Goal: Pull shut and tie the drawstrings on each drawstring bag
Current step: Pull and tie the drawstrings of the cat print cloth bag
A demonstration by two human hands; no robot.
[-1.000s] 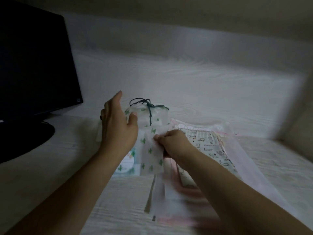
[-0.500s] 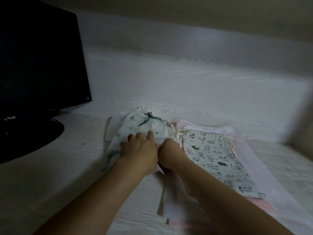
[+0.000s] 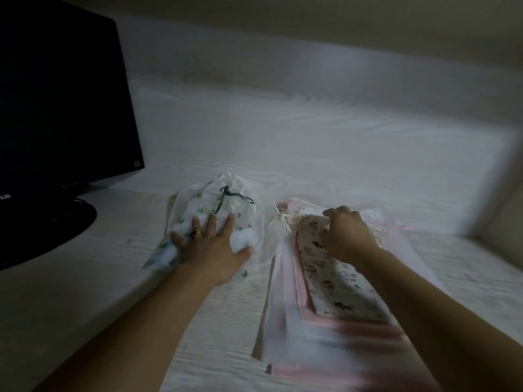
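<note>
A white bag with green cactus print [image 3: 226, 206] lies on the desk, its dark green drawstring [image 3: 229, 195] tied in a knot at the top. My left hand [image 3: 210, 244] presses flat on this bag with fingers spread. To the right lies a stack of flat bags; the top one is white with a dark animal print [image 3: 331, 278] and has a cream drawstring [image 3: 284, 222] at its mouth. My right hand [image 3: 346, 233] has its fingers curled round the top edge of that printed bag. Pink-trimmed translucent bags [image 3: 285, 281] lie under it.
A black monitor [image 3: 62, 103] on a round base [image 3: 45, 230] stands at the left. The white wood-grain desk [image 3: 283, 142] runs back to a wall and a raised side edge [image 3: 498, 216] on the right.
The cactus bag was set down from upright and pressed flat. My left hand spread out over it, and my right hand moved right onto the top edge of the animal-print bag.
</note>
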